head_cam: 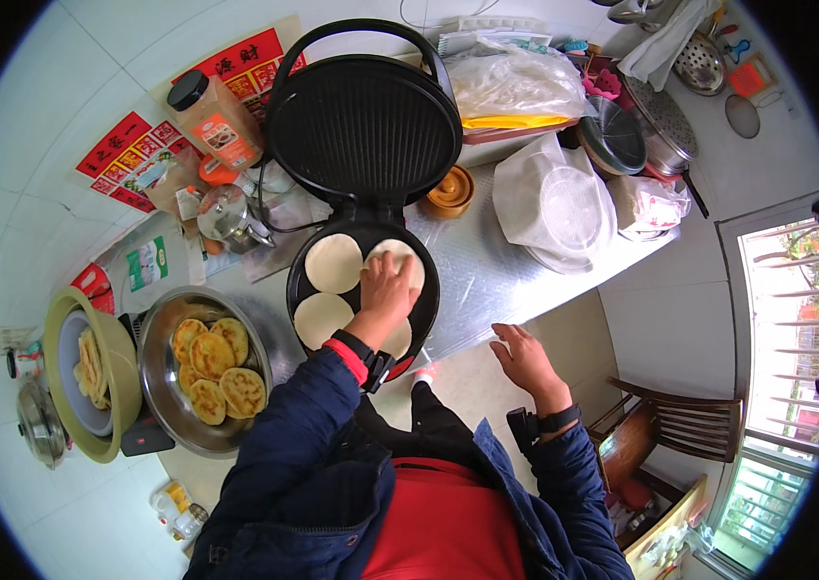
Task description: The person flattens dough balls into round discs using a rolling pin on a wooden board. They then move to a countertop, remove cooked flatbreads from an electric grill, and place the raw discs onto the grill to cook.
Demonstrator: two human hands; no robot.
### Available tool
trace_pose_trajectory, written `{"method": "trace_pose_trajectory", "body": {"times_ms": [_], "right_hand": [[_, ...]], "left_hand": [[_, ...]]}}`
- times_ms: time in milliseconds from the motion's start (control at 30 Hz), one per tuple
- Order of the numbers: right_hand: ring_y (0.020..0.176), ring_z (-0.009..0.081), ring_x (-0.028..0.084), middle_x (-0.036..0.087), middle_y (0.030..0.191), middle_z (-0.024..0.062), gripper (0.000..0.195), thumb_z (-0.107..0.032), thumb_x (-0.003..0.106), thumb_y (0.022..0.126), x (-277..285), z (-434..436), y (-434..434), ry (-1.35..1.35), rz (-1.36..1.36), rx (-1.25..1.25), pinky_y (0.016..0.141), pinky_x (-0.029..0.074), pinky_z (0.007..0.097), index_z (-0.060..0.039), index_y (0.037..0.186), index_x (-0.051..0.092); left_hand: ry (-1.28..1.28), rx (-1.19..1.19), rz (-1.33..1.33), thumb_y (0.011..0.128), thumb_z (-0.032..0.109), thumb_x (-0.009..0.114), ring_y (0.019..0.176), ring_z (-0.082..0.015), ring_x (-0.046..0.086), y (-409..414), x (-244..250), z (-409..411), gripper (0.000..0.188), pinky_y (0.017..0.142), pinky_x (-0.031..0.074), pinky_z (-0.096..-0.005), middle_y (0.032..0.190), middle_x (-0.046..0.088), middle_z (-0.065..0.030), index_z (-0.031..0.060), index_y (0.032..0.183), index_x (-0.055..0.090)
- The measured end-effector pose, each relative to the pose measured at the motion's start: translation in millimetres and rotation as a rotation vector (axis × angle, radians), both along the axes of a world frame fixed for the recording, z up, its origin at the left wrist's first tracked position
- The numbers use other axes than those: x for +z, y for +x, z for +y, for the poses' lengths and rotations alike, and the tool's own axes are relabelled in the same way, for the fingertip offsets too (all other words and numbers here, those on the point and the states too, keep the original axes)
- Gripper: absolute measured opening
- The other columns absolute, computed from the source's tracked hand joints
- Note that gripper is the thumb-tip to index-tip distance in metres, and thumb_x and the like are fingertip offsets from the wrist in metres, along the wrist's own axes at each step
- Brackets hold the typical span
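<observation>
Several pale dough rounds [333, 263] lie on the black plate of an electric griddle [363, 230], whose ridged lid [364, 127] stands raised behind it. My left hand [386, 293] reaches over the plate, its fingertips touching the upper right round [415, 270]; whether they grip it cannot be told. Below that hand, another round [398, 339] is partly covered by my wrist. Off the counter's front edge, to the right of the griddle, my right hand [524, 359] hangs in the air with its fingers apart and nothing in it. Browned flatbreads [217, 355] lie in a steel bowl [152, 384] on the left.
A lidded brown pot [449, 190] stands right of the griddle's hinge. Farther right is a cloth-covered container [554, 203]. A glass teapot [224, 217] and a plastic jar [217, 119] stand at the left, near the black cord. A wooden chair [696, 420] is at the lower right.
</observation>
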State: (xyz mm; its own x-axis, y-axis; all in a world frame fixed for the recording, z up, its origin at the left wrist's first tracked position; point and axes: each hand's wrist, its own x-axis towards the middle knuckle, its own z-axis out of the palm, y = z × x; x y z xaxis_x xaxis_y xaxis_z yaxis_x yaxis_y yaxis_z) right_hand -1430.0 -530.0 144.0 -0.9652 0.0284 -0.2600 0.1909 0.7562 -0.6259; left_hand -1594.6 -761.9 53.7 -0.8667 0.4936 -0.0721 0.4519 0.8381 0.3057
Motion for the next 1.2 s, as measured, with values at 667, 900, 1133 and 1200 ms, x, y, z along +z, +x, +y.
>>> {"method": "trace_pose_trajectory", "body": {"times_ms": [667,900,1133,1200], "right_hand": [[0.103,0.0408,0.063,0.066,0.113,0.0213,0.033,-0.019,0.061,0.094,-8,4,4,-0.014,0.044,-0.008,0.087,0.053,0.0453,-0.0004,0.121,0.061],[0.105,0.0403,0.063,0.066,0.114,0.0213,0.033,-0.019,0.061,0.093,-10,3,4,-0.007,0.011,0.004,0.088,0.052,0.0448,-0.0006,0.121,0.061],[0.104,0.0405,0.063,0.066,0.114,0.0213,0.033,-0.019,0.060,0.094,-10,-3,1,-0.019,0.031,0.012,0.089,0.052,0.0450,-0.0006,0.121,0.061],[0.105,0.0402,0.063,0.066,0.114,0.0212,0.033,-0.020,0.060,0.094,-9,-3,-2,-0.028,0.014,0.009,0.090,0.052,0.0450,-0.0006,0.122,0.061]], "left_hand": [[-0.010,0.154,0.068,0.081,0.032,0.077,0.136,-0.0430,0.033,0,-10,17,0.074,0.108,0.034,-0.0531,0.152,0.032,-0.0237,0.0049,0.142,0.044],[-0.108,0.130,0.045,0.084,0.034,0.072,0.141,-0.0461,0.027,-2,-25,15,0.072,0.118,0.023,-0.0539,0.151,0.030,-0.0303,0.0021,0.142,0.043],[-0.085,0.195,0.017,0.082,0.033,0.073,0.141,-0.0479,0.027,2,-16,16,0.073,0.115,0.026,-0.0555,0.151,0.030,-0.0290,0.0033,0.142,0.045],[-0.095,0.192,-0.050,0.082,0.034,0.074,0.140,-0.0497,0.027,-6,-14,16,0.077,0.113,0.028,-0.0570,0.152,0.030,-0.0295,0.0037,0.145,0.042]]}}
